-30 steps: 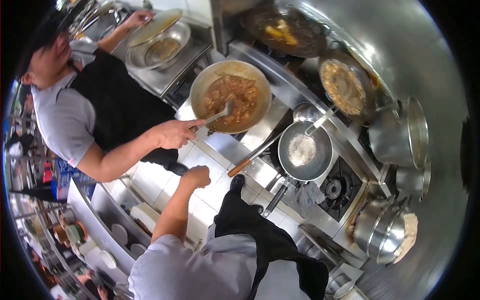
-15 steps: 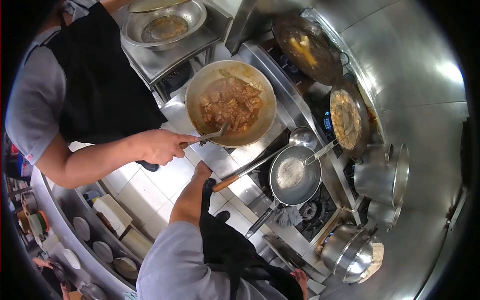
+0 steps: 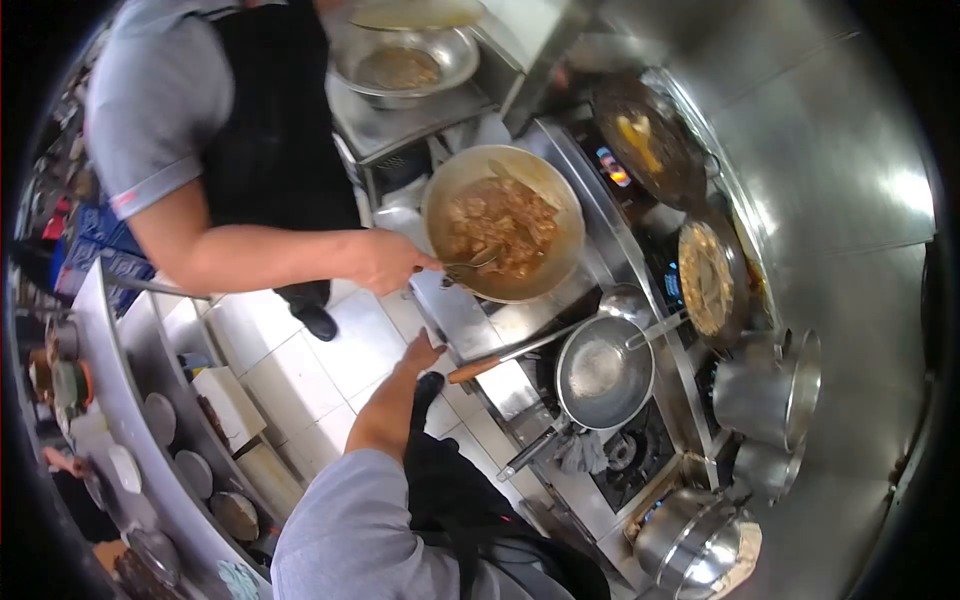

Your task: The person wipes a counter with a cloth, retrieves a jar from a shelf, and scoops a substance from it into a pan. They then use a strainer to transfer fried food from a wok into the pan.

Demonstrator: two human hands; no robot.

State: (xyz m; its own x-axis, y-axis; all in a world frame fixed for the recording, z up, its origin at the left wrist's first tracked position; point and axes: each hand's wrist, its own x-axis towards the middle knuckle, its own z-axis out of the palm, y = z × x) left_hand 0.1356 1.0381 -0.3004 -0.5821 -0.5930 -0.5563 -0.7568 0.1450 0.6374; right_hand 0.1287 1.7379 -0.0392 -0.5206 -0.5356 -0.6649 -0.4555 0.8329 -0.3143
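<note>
My left hand [image 3: 425, 352] is stretched out over the floor at the stove's front edge, fingers apart, with nothing in it. Closest to it is the wooden handle [image 3: 474, 370] of a long ladle, whose steel bowl [image 3: 625, 301] lies farther back. Beyond my hand a wide pan [image 3: 566, 200] holds pieces of meat in brown sauce [image 3: 505, 225]. A co-worker's hand [image 3: 388, 262] grips a metal spoon [image 3: 482, 257] dipped in that pan. A grey frying pan [image 3: 632, 395] with a long handle sits on the stove. My right hand is out of view.
Along the back burners stand a dark wok [image 3: 640, 150] with yellow food in oil, another wok [image 3: 706, 280] of frying pieces, and steel pots [image 3: 752, 400]. A steel basin [image 3: 455, 62] is at the top. Left is a counter shelf with plates [image 3: 194, 472].
My left hand has shifted slightly right and its fingers show more spread. The co-worker's spoon has moved within the pan. The view has shifted; my right hand has left it.
</note>
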